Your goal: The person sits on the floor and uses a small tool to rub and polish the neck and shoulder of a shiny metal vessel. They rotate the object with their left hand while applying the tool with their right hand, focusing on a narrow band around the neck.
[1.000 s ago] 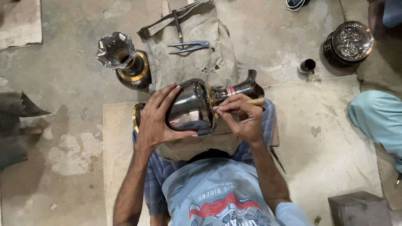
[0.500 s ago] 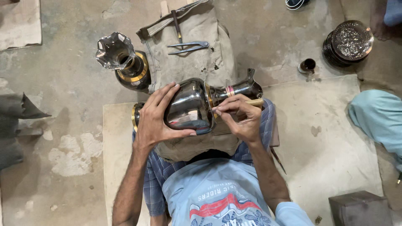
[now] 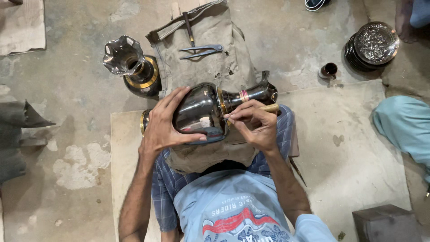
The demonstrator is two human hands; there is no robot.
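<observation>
A dark, glossy metal vase [image 3: 204, 112] lies on its side across the person's lap, on a cloth-covered pad. The left hand [image 3: 165, 123] spreads its fingers over the belly, clamping it steady; the right hand [image 3: 253, 125] pinches a wooden-handled engraving tool [image 3: 264, 108] against the shoulder band. Short, controlled strokes (with the vase kept from rolling) would likely serve best. A small cup [image 3: 329, 70] on the floor holds something dark; what, I cannot tell.
</observation>
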